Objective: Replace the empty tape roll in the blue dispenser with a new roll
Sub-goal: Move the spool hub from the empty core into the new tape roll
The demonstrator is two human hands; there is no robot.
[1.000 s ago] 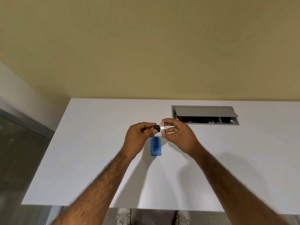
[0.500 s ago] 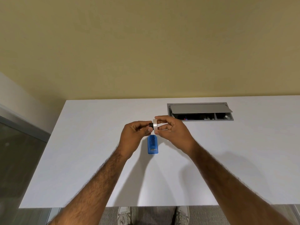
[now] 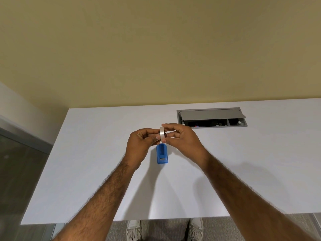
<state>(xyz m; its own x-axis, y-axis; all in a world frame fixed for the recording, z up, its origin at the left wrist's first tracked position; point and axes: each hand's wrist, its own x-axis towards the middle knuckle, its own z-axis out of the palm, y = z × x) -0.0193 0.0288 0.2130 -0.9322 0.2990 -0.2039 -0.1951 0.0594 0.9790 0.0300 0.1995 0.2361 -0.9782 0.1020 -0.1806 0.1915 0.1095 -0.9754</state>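
A blue tape dispenser (image 3: 162,154) lies on the white table (image 3: 90,167), its roll slot open upward and nothing in it. Just above it I hold a whitish tape roll (image 3: 162,134) edge-on between both hands. My right hand (image 3: 180,139) pinches the roll with thumb and fingers. My left hand (image 3: 141,144) presses a small black core into the roll's centre from the left; the core is almost wholly hidden by the roll and my fingers.
A grey cable box (image 3: 212,117) with its lid raised is set into the table at the back right. A yellow wall rises behind the table. The table's near edge runs just in front of my shoes (image 3: 195,229).
The black core, apart from the roll one second ago, has gone into the roll's centre. Both hands have closed together above the dispenser. The dispenser has not moved.
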